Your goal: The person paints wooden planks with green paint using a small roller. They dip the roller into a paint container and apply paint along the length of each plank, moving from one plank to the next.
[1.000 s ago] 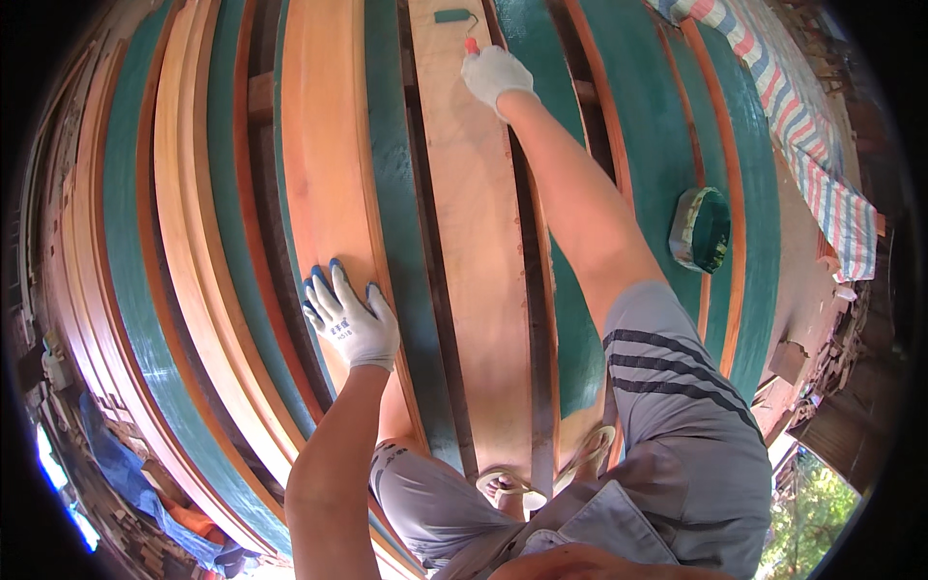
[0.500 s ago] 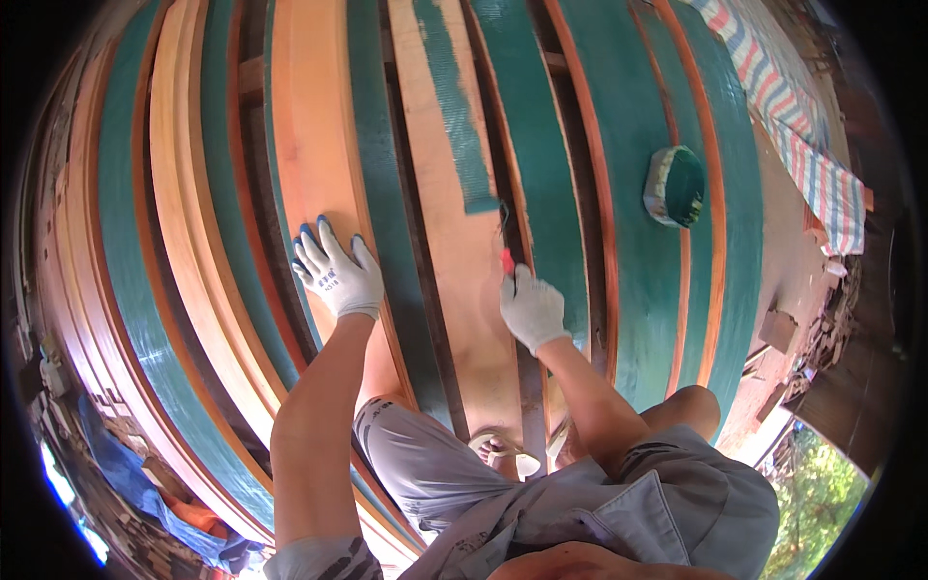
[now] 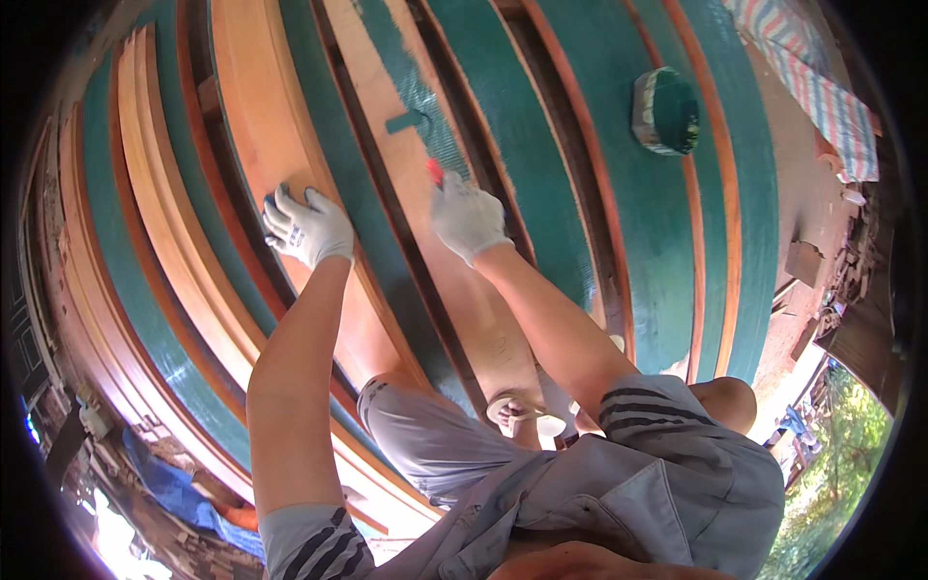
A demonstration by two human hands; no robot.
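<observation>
My right hand (image 3: 469, 222), in a white glove, is closed round the red handle (image 3: 435, 172) of a small paint roller (image 3: 409, 121). The roller head, coated in green, rests on the left part of a partly painted plank (image 3: 416, 184). A wet green strip (image 3: 418, 87) runs along this plank's right side; its left side and near end are bare wood. To the left, my gloved left hand (image 3: 309, 229) lies on a bare orange-brown plank (image 3: 266, 116), fingers apart and slightly bent, holding nothing.
A paint tub (image 3: 667, 111) with green inside stands on a wide green board (image 3: 628, 222) at the right. More green and bare planks lie side by side with dark gaps between. Striped sheeting (image 3: 822, 106) is at far right, a blue cloth (image 3: 179, 483) at lower left.
My right hand has moved the roller forward and left, from the green strip's end to the plank's left part. The green strip reaches nearer. My left hand stays on its plank; the view has shifted.
</observation>
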